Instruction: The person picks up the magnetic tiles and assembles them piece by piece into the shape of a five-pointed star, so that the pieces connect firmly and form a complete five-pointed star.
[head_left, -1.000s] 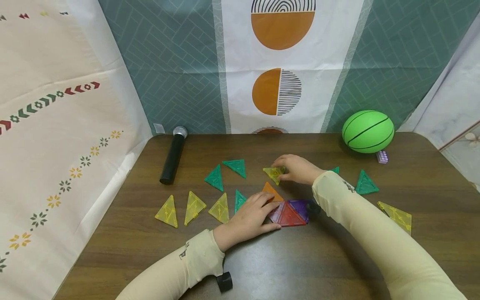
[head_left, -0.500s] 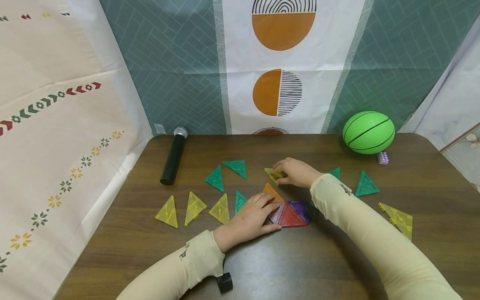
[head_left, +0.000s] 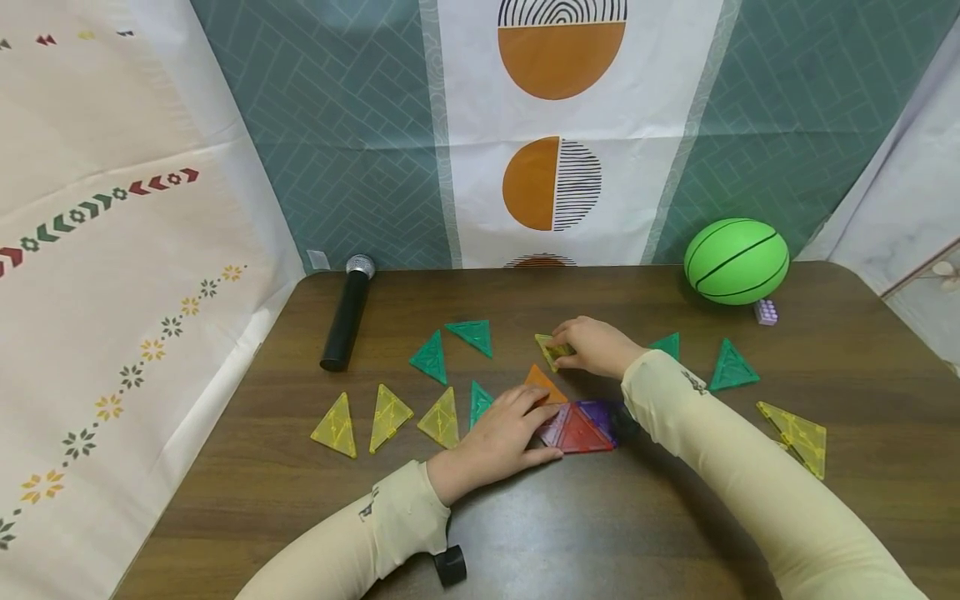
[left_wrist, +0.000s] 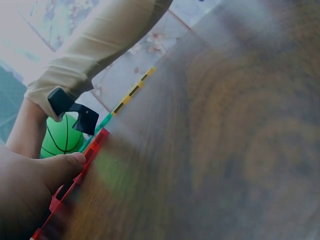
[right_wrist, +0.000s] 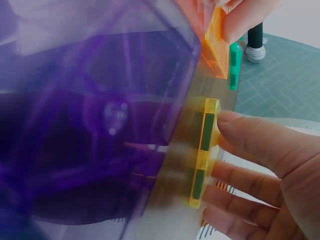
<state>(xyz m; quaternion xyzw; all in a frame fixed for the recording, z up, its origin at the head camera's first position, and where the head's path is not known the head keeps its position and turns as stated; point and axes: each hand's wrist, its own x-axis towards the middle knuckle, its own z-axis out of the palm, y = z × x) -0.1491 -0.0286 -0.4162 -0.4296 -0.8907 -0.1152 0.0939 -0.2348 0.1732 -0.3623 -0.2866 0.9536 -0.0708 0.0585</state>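
In the head view my left hand (head_left: 497, 432) lies flat over a group of triangular magnetic tiles. Its fingertips touch the orange tile (head_left: 544, 382), and the thumb rests by the red tile (head_left: 587, 432); a pinkish tile (head_left: 553, 423) is partly covered. A purple tile (head_left: 598, 417) adjoins the red one. Beyond them my right hand (head_left: 597, 347) holds a yellow triangular magnetic tile (head_left: 546, 347) by its right side. The right wrist view has the thumb on one side of this yellow tile (right_wrist: 206, 150) and fingers on the other; the purple tile (right_wrist: 100, 115) fills its left part.
Yellow tiles (head_left: 388, 417) and green tiles (head_left: 430, 357) lie to the left. More green (head_left: 732, 367) and yellow ones (head_left: 801, 437) lie to the right. A microphone (head_left: 348, 317) stands back left; a green ball (head_left: 737, 261) and small purple block (head_left: 766, 312) sit back right.
My right hand and the yellow tile have shifted slightly to the right and nearer. The left hand stays in place on the tiles.
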